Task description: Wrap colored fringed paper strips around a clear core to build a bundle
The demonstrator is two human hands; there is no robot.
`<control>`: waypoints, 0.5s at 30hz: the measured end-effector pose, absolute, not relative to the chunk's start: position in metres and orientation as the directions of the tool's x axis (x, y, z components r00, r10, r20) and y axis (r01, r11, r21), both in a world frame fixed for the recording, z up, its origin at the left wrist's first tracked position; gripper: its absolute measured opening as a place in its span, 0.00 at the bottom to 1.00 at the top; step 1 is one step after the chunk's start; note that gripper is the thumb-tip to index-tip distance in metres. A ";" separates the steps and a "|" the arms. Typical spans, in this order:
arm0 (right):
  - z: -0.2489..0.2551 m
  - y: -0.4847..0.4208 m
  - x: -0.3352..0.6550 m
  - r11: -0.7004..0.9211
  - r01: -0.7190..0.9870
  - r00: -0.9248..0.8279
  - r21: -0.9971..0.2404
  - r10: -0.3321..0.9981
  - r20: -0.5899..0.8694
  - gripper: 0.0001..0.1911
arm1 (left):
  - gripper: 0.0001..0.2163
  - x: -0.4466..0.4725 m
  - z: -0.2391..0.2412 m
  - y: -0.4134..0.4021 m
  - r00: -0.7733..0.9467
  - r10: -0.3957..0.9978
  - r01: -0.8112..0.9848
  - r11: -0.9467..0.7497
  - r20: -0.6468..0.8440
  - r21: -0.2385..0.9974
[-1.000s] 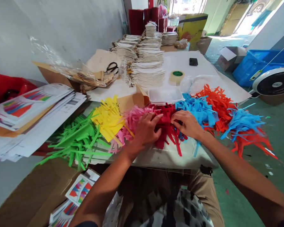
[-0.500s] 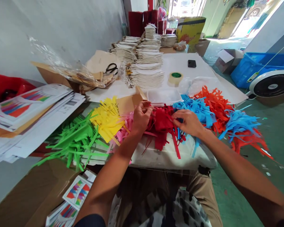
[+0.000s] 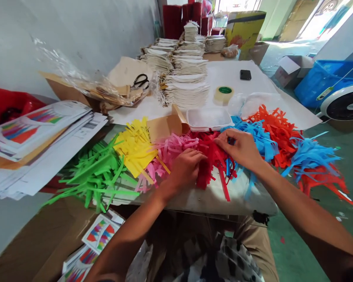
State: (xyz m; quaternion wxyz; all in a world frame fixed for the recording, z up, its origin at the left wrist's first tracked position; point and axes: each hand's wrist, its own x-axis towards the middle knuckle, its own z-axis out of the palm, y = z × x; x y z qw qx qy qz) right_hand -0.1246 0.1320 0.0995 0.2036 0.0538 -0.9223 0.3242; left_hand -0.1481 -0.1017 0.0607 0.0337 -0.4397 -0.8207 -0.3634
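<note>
Heaps of cut paper strips lie in a row along the table's front edge: green point(image 3: 94, 174), yellow point(image 3: 135, 147), pink point(image 3: 167, 150), dark red point(image 3: 211, 158), blue point(image 3: 253, 135) and orange-red point(image 3: 275, 127). My left hand point(image 3: 185, 168) rests palm down where the pink and dark red heaps meet, its fingers curled into the red strips. My right hand point(image 3: 241, 149) lies at the right side of the dark red heap, fingertips pinched among red and blue strips. What each hand holds is hidden under the fingers.
A clear plastic tray point(image 3: 208, 119) and a brown paper bag point(image 3: 167, 125) sit just behind the strips. Further back are stacks of cream bags point(image 3: 185, 84), a tape roll point(image 3: 223, 94), scissors point(image 3: 139, 81) and a phone point(image 3: 245, 74). Printed sheets point(image 3: 38, 137) pile up at left; a fan point(image 3: 345, 105) stands at right.
My left hand has come down from the back of the pink heap to the front, onto the red strips. My right hand has shifted slightly back and right.
</note>
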 end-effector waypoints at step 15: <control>0.159 0.078 -0.033 0.344 -0.398 -0.879 -0.851 -0.407 0.246 0.05 | 0.18 -0.152 0.054 -0.097 -0.677 0.588 0.687 0.291 0.443 0.665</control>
